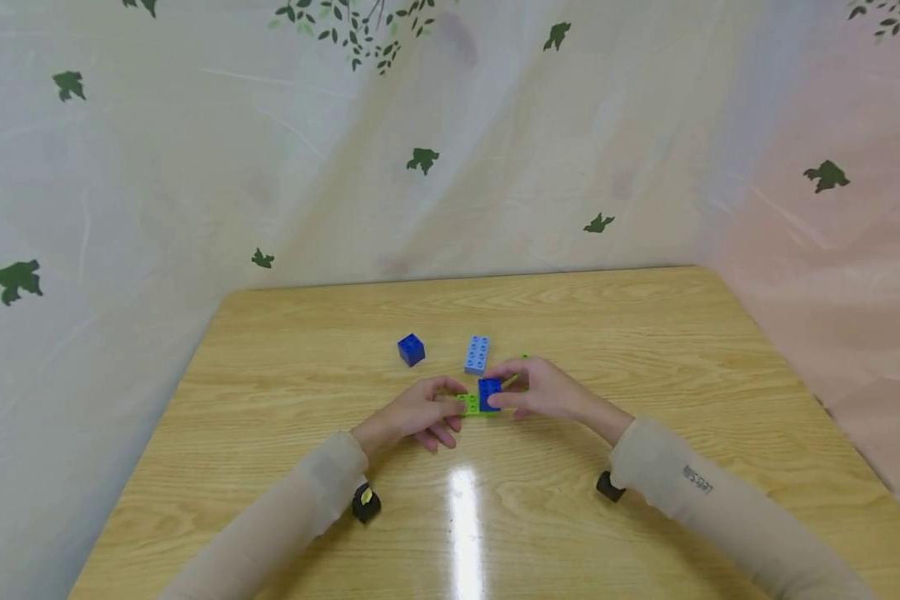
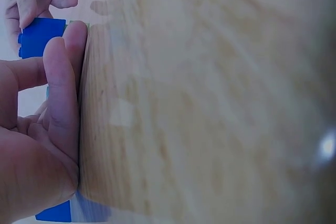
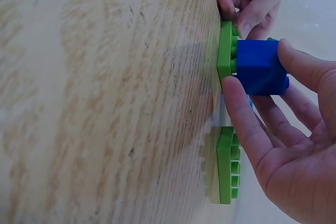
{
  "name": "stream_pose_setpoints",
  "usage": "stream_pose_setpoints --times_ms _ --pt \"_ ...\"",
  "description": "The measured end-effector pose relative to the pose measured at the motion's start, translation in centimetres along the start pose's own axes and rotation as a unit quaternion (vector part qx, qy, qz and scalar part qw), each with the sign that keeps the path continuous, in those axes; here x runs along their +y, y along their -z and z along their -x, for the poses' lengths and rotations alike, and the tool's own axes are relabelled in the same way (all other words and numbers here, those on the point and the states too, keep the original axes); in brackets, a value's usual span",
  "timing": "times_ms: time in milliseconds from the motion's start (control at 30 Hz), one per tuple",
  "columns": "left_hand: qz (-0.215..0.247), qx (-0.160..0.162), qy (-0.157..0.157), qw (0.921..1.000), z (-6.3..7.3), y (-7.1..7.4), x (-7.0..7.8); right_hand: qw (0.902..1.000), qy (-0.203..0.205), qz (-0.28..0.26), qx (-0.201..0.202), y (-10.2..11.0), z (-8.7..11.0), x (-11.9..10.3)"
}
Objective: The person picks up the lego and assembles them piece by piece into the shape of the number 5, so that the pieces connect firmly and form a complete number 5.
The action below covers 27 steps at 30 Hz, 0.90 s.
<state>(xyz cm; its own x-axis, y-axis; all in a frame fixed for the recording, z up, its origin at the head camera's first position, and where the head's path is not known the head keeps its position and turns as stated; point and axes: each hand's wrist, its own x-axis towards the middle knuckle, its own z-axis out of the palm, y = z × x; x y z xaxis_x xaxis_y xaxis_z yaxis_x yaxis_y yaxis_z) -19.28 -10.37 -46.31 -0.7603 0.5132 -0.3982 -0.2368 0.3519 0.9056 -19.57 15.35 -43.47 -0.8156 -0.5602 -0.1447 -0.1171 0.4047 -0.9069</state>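
Observation:
A flat green toy brick [image 1: 468,405] with studs lies on the table between the two hands. My left hand [image 1: 425,412] pinches its left end. On the brick's right part sits a dark blue brick [image 3: 260,66], pinched by my right hand [image 1: 547,390] between thumb and fingers. In the right wrist view the blue brick's underside meets the green studs; whether it is fully pressed down I cannot tell. My right index or lower fingertip [image 3: 233,85] is close to the green brick's end. A second green brick [image 3: 226,166] lies beyond the right hand, mostly hidden in the head view.
Farther back on the wooden table [image 1: 307,350] lie a light blue brick [image 1: 477,354], studs up, and a dark blue cube-like brick [image 1: 412,350]. A pale curtain [image 1: 495,192] with leaf prints hangs behind the table's back edge. Black devices [image 1: 366,503] sit at the wrists.

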Motion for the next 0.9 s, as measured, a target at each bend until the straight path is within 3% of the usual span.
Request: stream_pose_setpoints --times_ms 300,900 --pt "-0.001 -0.003 0.000 1.0000 0.12 0.04 0.16 0.9997 -0.007 -0.021 0.004 -0.07 -0.07 0.17" --pt "-0.001 -0.008 0.002 1.0000 -0.11 0.27 0.04 0.9998 -0.016 -0.005 0.013 -0.10 -0.12 0.09"
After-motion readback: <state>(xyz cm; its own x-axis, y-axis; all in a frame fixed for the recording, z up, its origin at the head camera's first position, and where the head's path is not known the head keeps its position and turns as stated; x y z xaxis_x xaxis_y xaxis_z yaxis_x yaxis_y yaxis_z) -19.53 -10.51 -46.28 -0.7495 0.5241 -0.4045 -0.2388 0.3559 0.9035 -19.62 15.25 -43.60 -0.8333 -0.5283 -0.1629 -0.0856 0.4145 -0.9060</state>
